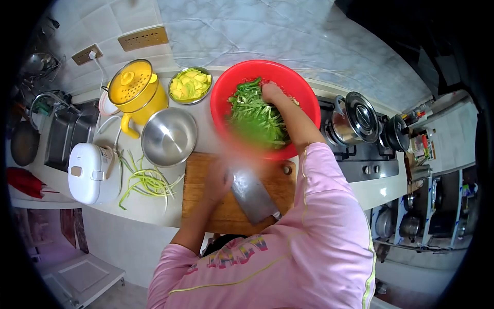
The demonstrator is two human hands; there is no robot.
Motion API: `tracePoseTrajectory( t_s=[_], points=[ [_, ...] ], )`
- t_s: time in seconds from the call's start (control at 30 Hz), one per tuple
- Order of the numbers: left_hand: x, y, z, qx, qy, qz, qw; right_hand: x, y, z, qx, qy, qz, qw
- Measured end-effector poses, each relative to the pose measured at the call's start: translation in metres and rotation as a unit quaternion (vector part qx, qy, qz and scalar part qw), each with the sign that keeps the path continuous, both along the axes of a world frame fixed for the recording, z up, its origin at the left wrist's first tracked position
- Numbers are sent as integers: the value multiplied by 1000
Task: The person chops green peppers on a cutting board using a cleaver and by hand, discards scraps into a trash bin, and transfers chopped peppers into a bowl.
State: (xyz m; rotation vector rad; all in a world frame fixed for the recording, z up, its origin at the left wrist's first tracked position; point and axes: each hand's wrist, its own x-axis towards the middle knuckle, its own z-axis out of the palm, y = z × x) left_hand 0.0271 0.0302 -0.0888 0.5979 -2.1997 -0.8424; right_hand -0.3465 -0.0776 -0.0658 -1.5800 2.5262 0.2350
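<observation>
A large red basin (222, 98) holds cut green vegetables (257, 110), partly smeared by motion. My right hand (272, 93) reaches over the basin's upper part, at the edge of the greens; its fingers point down and are hidden. Below the basin lies a wooden cutting board (198, 177) with a cleaver (253, 195) on it, handle toward my body. My left hand (218, 177) is blurred, over the board just left of the cleaver's blade; whether it touches the blade cannot be made out.
An empty steel bowl (169, 137), a bowl of yellow slices (190, 85), a yellow pot (135, 92), long green stalks (149, 183) and a white rice cooker (90, 172) stand left. A gas stove (368, 169) with a steel pot (355, 123) is right.
</observation>
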Motion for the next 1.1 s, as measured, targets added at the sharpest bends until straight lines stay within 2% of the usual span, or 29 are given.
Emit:
tracePoseTrajectory(
  t_s=[0.1, 0.2, 0.3, 0.33, 0.47, 0.57, 0.6, 0.7, 0.73, 0.77, 0.83, 0.87, 0.97, 1.0, 1.07, 1.1],
  points=[
    [-1, 1, -2, -10, 3, 3, 1000, 9, 18, 20, -118, 64, -38, 990],
    [-2, 3, -3, -4, 3, 6, 1000, -3, 19, 59, -107, -53, -77, 990],
    [-3, 3, -3, 4, 5, 0, 1000, -8, 4, 50, -223, -46, 56, 972],
    [-4, 3, -1, 2, 5, -3, 1000, -5, -4, 47, -211, -50, 99, 971],
    [-1, -1, 9, -25, -6, -20, 999, 10, -24, 17, -102, -77, 96, 987],
    [-2, -2, -2, 1, 10, -18, 1000, 23, -24, 32, 4, -82, 83, 993],
    [-2, -1, -7, 7, 16, -9, 1000, 21, -23, 37, 51, -118, 92, 987],
    [-4, 5, -13, 12, 21, 1, 1000, 14, -14, 49, 61, -71, 47, 994],
    [-4, 2, -8, -5, 16, 0, 1000, 7, -9, 46, -21, -105, 21, 994],
    [-3, 0, -5, -21, 10, 0, 1000, 1, -7, 49, -45, -211, -13, 976],
    [-1, 0, -15, -14, 11, 13, 1000, -9, 0, 52, -85, -413, -85, 903],
    [-2, 3, -20, -8, 13, 17, 1000, -12, 3, 52, -66, -485, -125, 863],
    [-5, 3, -11, 0, 27, 2, 1000, -1, 20, 82, -61, -491, -103, 863],
    [-5, 3, -11, -4, 23, 6, 1000, -17, 15, 70, -54, -492, -122, 860],
    [-4, 4, -10, -12, 14, 17, 1000, -38, 6, 51, -72, -256, -87, 960],
    [-3, 4, -8, -16, 14, 13, 1000, -35, 7, 55, -81, -131, -67, 986]
  ],
)
